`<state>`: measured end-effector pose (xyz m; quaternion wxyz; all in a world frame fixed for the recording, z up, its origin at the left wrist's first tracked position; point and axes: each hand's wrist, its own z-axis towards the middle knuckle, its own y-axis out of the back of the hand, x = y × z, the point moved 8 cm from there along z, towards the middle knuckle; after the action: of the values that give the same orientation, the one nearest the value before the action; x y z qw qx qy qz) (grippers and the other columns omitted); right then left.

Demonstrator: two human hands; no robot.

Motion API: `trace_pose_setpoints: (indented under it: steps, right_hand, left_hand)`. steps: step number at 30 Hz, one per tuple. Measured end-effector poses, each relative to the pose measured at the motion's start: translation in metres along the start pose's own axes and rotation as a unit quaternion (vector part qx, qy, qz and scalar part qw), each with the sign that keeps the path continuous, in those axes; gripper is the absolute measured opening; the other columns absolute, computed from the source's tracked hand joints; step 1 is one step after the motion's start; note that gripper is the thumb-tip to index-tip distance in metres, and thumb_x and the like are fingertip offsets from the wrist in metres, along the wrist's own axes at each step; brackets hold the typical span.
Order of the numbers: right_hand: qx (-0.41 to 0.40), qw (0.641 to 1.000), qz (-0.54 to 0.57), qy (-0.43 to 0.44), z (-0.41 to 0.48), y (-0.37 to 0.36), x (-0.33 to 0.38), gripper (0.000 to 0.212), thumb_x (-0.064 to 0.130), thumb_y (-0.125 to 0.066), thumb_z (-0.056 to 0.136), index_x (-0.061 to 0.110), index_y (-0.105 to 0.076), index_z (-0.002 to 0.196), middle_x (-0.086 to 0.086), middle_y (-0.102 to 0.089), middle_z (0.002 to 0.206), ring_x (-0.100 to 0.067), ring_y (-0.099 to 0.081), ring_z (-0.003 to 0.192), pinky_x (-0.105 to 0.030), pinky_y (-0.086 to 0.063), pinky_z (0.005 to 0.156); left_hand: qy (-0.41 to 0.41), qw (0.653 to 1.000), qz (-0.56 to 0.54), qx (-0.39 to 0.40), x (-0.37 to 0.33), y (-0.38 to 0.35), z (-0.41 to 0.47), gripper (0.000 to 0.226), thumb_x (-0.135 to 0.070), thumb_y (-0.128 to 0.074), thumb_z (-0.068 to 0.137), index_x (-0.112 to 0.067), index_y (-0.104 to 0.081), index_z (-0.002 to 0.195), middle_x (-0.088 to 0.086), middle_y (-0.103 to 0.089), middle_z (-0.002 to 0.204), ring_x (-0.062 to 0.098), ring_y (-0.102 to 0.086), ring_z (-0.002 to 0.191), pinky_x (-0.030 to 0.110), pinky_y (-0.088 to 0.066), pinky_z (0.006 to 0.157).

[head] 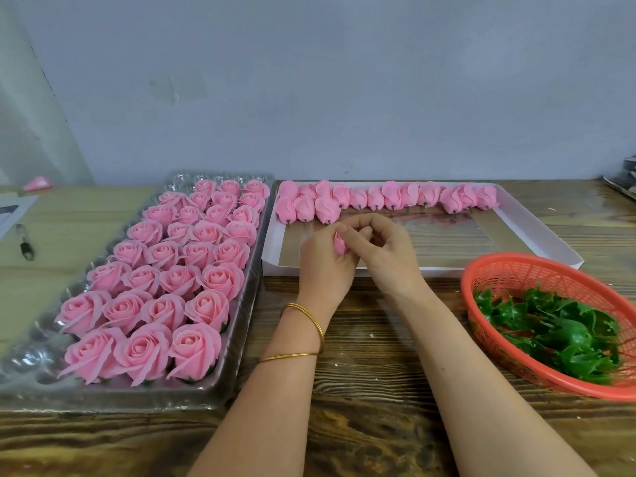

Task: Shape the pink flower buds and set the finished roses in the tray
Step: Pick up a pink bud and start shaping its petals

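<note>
A single pink bud (pixel 340 243) is held above the near edge of the white box (pixel 537 232), roughly at the centre of the scene. It is gripped from below and from the left by the left hand (pixel 325 266), whose fingers are curled round its base. The petals at its top are pinched by the fingers (pixel 359 241) of the right hand (pixel 387 256), which is closed in from the right. Two gold bangles (pixel 309 318) are worn on the left wrist.

Behind the hands, a row of unshaped buds (pixel 392 196) is laid along the far side of the white box, stems pointing near.

To the left, a clear plastic tray (pixel 213 395) is placed on the surface (pixel 361 390), just beside the box. It is filled with finished roses (pixel 179 256) set in rows of four, blooms upward. Bare pockets are visible along its left side and at its far end.

To the near right, a red mesh basket (pixel 509 270) is positioned, containing green leaf pieces (pixel 557 332). It is seen close to the near right corner of the box.

At the far left, a dark pen (pixel 25 242) is lying on a lighter panel.
</note>
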<state>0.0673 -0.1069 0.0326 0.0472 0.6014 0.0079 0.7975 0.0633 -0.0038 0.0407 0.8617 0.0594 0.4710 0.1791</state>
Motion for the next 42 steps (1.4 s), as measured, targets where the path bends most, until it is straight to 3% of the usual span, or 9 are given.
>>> trace_pose_setpoints:
  steps: [5,9,12,16,19,26,30,34,42]
  right_hand:
    - [0.007,1.000,0.000,0.001,0.001,0.000,-0.002,0.011,0.012,-0.070,0.088,0.002,-0.069,0.093,-0.008,-0.068,0.086,-0.010,-0.063,0.080,-0.020,-0.052,0.074]
    - [0.023,0.998,0.052,-0.029,0.000,-0.003,-0.008,0.021,0.021,-0.060,0.096,0.007,-0.066,0.083,-0.009,-0.066,0.083,-0.014,-0.062,0.081,-0.033,-0.054,0.080]
    - [0.036,0.989,0.128,-0.058,0.001,-0.005,-0.010,0.024,0.003,-0.048,0.096,0.006,-0.068,0.083,-0.012,-0.070,0.088,-0.015,-0.066,0.085,-0.029,-0.055,0.078]
    - [0.058,0.997,0.041,-0.021,0.000,-0.009,-0.006,0.033,-0.021,-0.048,0.079,0.004,-0.066,0.091,-0.016,-0.068,0.087,-0.017,-0.065,0.083,-0.026,-0.055,0.079]
    - [0.091,0.996,0.022,-0.012,-0.004,-0.016,-0.006,0.031,-0.023,-0.059,0.077,-0.005,-0.064,0.101,-0.015,-0.067,0.092,-0.017,-0.064,0.084,-0.025,-0.054,0.074]
    - [0.070,0.998,0.001,0.002,-0.003,-0.013,-0.011,0.040,-0.014,-0.071,0.073,0.015,-0.057,0.097,-0.005,-0.064,0.090,-0.013,-0.062,0.079,-0.023,-0.054,0.073]
    - [0.061,0.998,0.011,0.008,-0.001,-0.011,-0.014,0.040,-0.003,-0.072,0.069,0.017,-0.057,0.101,-0.010,-0.067,0.094,-0.014,-0.064,0.082,-0.026,-0.054,0.074]
    - [0.075,0.997,0.017,0.012,0.001,-0.015,-0.016,0.035,-0.013,-0.065,0.077,0.014,-0.058,0.098,-0.010,-0.066,0.090,-0.014,-0.065,0.080,-0.027,-0.054,0.071]
    - [0.124,0.992,0.023,0.019,-0.004,-0.022,-0.011,0.038,-0.021,-0.052,0.083,0.001,-0.053,0.113,-0.014,-0.069,0.106,-0.021,-0.068,0.101,-0.031,-0.056,0.078]
  left_hand:
    - [0.002,1.000,0.005,0.002,-0.001,0.000,0.000,0.011,-0.017,-0.065,0.092,-0.011,-0.073,0.089,-0.019,-0.059,0.070,-0.001,-0.060,0.073,0.005,-0.041,0.063]
    - [0.056,0.998,0.021,-0.016,0.012,0.004,0.002,0.030,-0.020,-0.057,0.095,-0.007,-0.060,0.068,-0.002,-0.057,0.061,0.007,-0.052,0.059,0.020,-0.041,0.053]
    - [0.068,0.995,-0.016,-0.066,0.012,0.013,0.003,0.036,-0.022,-0.060,0.093,-0.015,-0.050,0.060,-0.001,-0.048,0.057,0.009,-0.043,0.056,0.022,-0.036,0.053]
    - [0.093,0.990,-0.054,-0.092,0.013,0.016,0.004,0.038,-0.023,-0.060,0.093,-0.025,-0.043,0.060,0.007,-0.048,0.064,0.021,-0.046,0.062,0.040,-0.044,0.062]
    - [0.133,0.983,-0.104,-0.076,0.017,0.012,0.001,0.036,-0.023,-0.061,0.092,-0.030,-0.042,0.062,0.007,-0.051,0.070,0.012,-0.048,0.063,0.033,-0.043,0.061]
    - [0.167,0.965,-0.200,-0.021,0.016,-0.001,-0.002,0.024,-0.016,-0.057,0.096,-0.019,-0.058,0.072,-0.019,-0.065,0.057,-0.006,-0.064,0.058,0.010,-0.047,0.050]
    - [0.181,0.962,-0.204,-0.003,0.016,-0.002,-0.001,0.031,-0.026,-0.060,0.094,0.005,-0.064,0.093,0.013,-0.072,0.084,0.019,-0.071,0.080,0.031,-0.059,0.070]
    - [0.173,0.966,-0.193,-0.003,0.017,0.001,-0.002,0.037,-0.030,-0.064,0.092,0.006,-0.064,0.089,0.027,-0.067,0.088,0.022,-0.065,0.075,0.041,-0.057,0.072]
    - [0.150,0.972,-0.182,0.012,0.020,-0.001,0.001,0.032,-0.034,-0.064,0.091,-0.024,-0.067,0.061,-0.004,-0.063,0.060,0.011,-0.061,0.063,0.022,-0.053,0.059]
